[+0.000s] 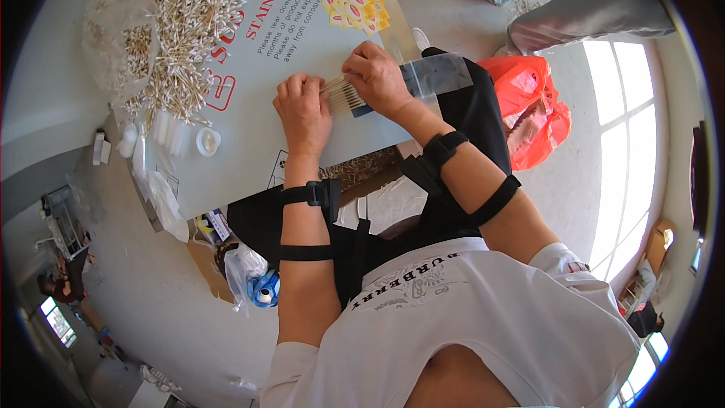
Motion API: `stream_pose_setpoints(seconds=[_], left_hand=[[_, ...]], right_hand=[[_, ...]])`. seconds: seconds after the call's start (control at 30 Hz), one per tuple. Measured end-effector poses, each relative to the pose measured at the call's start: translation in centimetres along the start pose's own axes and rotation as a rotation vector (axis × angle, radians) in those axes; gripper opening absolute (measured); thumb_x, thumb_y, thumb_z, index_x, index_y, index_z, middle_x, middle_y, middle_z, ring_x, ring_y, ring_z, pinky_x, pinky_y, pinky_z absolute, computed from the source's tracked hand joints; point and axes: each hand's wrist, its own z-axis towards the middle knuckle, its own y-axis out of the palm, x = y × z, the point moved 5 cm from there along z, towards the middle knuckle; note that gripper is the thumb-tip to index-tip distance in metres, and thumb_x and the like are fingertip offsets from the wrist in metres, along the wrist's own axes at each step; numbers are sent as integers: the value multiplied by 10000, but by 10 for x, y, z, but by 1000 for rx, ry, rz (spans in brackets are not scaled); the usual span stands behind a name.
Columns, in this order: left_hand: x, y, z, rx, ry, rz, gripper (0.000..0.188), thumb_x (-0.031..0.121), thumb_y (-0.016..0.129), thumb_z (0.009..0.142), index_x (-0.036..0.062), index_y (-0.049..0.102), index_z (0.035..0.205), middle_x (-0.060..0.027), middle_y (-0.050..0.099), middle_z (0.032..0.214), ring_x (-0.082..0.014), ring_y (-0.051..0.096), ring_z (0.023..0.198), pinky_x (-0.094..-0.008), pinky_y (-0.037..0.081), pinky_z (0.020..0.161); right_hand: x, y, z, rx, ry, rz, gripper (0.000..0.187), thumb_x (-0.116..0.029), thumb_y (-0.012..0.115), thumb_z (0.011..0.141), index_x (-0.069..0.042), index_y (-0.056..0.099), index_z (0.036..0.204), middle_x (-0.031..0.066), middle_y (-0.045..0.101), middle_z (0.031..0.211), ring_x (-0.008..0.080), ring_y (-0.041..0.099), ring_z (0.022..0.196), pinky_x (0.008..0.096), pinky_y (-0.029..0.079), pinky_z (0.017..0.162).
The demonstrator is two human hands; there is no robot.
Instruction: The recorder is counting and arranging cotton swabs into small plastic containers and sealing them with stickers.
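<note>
A flat row of cotton swabs lies between my hands over the table's near edge. My left hand has its fingers bent and closed at the left end of the row. At the other end, my right hand pinches the swabs with curled fingers. The fingers hide the swab tips. Beside my right wrist, clear plastic bags lie partly over the table edge and my dark-clothed leg.
A big heap of loose cotton swabs covers the table's far left, by a round white container. Yellow-and-white labels lie at the back. A red plastic bag sits right of my leg. Another person's legs stand beyond.
</note>
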Motion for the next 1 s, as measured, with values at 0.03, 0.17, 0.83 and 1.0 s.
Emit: stream_pose_setpoints(seconds=[0.03,0.17,0.83,1.0], left_hand=[[1,1,-2,0,1,0,359,37,696,763,100,603,1104,-59,528,1133,-285,476,1122,-462,373,944],[10,2,-13,33,0,109,522,211,660,848,55,494,1317,-124,442,1393,-311,363,1332,-505,284,1078],[23,18,-28,-185,25,161,743,377,605,888,14,324,1472,-194,261,1554,-319,194,1465,-521,120,1180],[14,11,-27,111,-86,-346,588,267,501,974,-8,320,1461,-227,298,1519,-363,239,1435,-483,208,1164]], right_hand=[[0,-1,-1,21,6,8,117,-54,696,727,-76,669,839,99,582,907,313,594,886,395,497,773],[0,-3,-2,27,16,35,97,-59,698,718,-76,659,805,95,585,901,322,592,883,404,493,783],[-16,1,-39,-11,-30,83,385,57,573,758,62,591,1142,211,515,1338,378,521,1217,402,460,1000],[-13,-5,-43,127,160,364,345,48,526,868,31,569,1210,203,481,1384,355,493,1266,367,423,1038]])
